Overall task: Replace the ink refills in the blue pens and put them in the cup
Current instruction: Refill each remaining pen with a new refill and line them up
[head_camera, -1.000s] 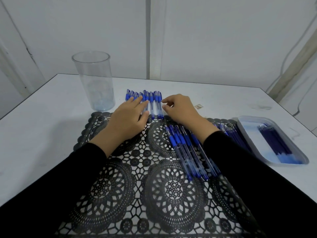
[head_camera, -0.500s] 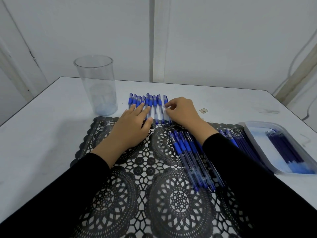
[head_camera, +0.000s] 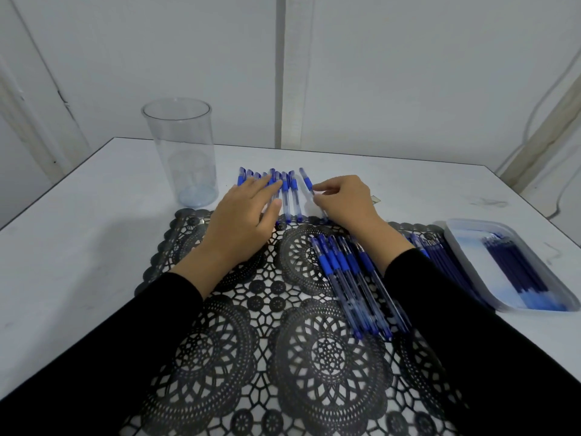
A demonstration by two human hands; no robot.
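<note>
Black mat (head_camera: 283,357) cut off at the lower edge; near pen bundle (head_camera: 349,278) blurred, partly under the right sleeve (head_camera: 456,309), uncountable, as are the refills (head_camera: 515,272) in the one tray (head_camera: 471,247). Left hand (head_camera: 242,215), grip apart, lies flat over the pen row (head_camera: 289,196), hiding several; right hand (head_camera: 345,202) grip pinches a single pen (head_camera: 306,182) just beside that row. One cup (head_camera: 182,152) stands upright far left on the tabletop (head_camera: 94,247).

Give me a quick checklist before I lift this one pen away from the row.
1. Right hand pinches one pen: ok.
2. That pen lies apart from the row: ok.
3. Left hand rests flat on the row: ok.
4. Cup upright, no pens inside: ok.
5. Refills lying in the tray: ok.
6. Whether the pinched pen has a refill inside: cannot tell.
</note>
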